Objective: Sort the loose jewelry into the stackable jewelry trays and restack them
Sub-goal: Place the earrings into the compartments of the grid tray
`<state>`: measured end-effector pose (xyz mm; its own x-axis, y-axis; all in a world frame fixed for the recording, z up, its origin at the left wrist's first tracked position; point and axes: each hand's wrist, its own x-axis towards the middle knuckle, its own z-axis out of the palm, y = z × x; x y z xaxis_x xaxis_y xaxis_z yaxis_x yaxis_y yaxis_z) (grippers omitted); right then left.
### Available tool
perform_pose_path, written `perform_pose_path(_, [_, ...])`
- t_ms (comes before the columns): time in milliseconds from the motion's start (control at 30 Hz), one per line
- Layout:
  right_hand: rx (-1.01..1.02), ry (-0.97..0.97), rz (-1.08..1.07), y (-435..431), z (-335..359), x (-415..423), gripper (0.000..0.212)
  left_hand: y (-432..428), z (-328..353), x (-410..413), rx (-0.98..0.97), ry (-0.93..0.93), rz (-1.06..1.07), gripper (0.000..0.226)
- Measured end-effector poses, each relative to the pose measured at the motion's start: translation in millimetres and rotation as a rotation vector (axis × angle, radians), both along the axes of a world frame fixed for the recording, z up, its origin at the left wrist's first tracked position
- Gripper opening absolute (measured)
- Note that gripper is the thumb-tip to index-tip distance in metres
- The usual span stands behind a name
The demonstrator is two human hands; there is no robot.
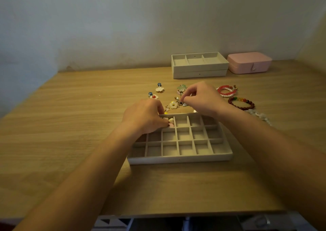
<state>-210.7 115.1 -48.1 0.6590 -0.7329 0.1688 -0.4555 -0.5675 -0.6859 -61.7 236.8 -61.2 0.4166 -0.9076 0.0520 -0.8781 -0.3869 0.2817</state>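
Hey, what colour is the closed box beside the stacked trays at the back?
The closed box is pale pink; head view.

Your left hand (pixel 146 118) knuckles-up, fingers curled down; right hand (pixel 199 98) pinching a charm (pixel 180 103); both forearms stretched forward.

Wooden table (pixel 70 125): trays (pixel 180 159), jewelry (pixel 241 105), pink box (pixel 249 62)
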Motion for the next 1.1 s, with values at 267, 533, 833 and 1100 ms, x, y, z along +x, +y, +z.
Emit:
perform_pose_path(267, [0.007,0.051,-0.004,-31,-1,8,0.015,-19,19,26,-0.185,0.312,0.020,0.006])
perform_pose_path(533, [-0.076,0.247,0.120,-35,-9,36,0.027,-44,12,35,-0.259,0.470,0.029,0.009])
perform_pose_path(833, [-0.158,0.342,0.152,-35,-19,48,0.017,-35,0,35,-0.477,0.591,0.029,0.008])
perform_pose_path(1100, [-0.088,0.307,0.178,-32,-18,42,0.020,-24,-1,31,-0.516,0.631,0.019,0.007])
